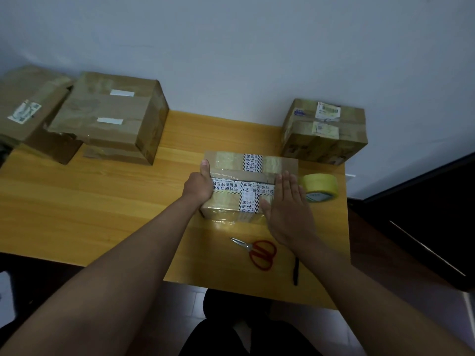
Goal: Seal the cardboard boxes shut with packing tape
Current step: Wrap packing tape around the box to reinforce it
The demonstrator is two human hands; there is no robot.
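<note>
Both hands are on the small box (248, 186) mid-table: left hand (199, 185) grips its left end, right hand (286, 206) lies flat, fingers straight, on top. Tape roll (320, 187) sits beside it, scissors (258, 250) nearer me, on a yellow wooden table (102, 214) against a pale wall (231, 47).

A plain pale wall (257, 52) in dim, even light fills the upper half of the view. Against it stands a yellow wooden table (102, 206). Dark furniture (424, 214) lies to its right and a dim tiled floor (180, 304) below.
</note>
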